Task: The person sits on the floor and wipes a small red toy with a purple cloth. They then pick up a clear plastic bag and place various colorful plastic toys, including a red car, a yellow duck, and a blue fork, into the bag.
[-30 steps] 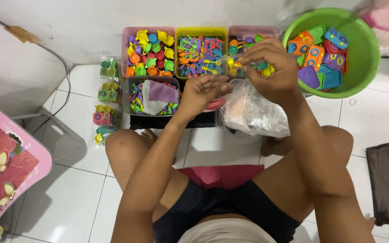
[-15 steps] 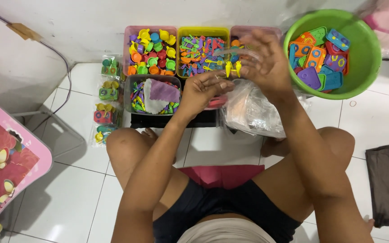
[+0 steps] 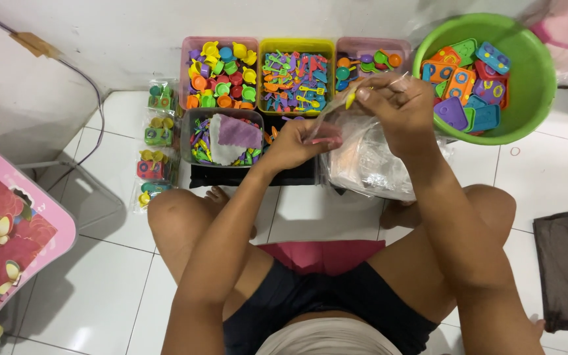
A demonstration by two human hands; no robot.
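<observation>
My left hand (image 3: pixel 300 143) pinches the lower edge of a small clear plastic bag (image 3: pixel 336 112), held open above the bins. My right hand (image 3: pixel 396 108) grips the bag's upper edge and a yellow toy piece (image 3: pixel 351 98) at its mouth. Something pink shows inside the bag near my left fingers. Below my hands lies a pile of clear plastic bags (image 3: pixel 369 164) on the floor. I sit on the white tiles with my knees spread.
Pink bin of toy cups (image 3: pixel 220 69), yellow bin of toy utensils (image 3: pixel 296 79), another pink bin (image 3: pixel 373 56) and a grey bin (image 3: pixel 225 138) stand ahead. A green basin (image 3: pixel 527 85) holds flat coloured toy trays. Filled packets (image 3: pixel 156 141) line the left; a pink stool (image 3: pixel 14 236) stands beside me.
My right hand reached out over the bins, then came back toward me with a yellow piece. The bag is now held open between both hands.
</observation>
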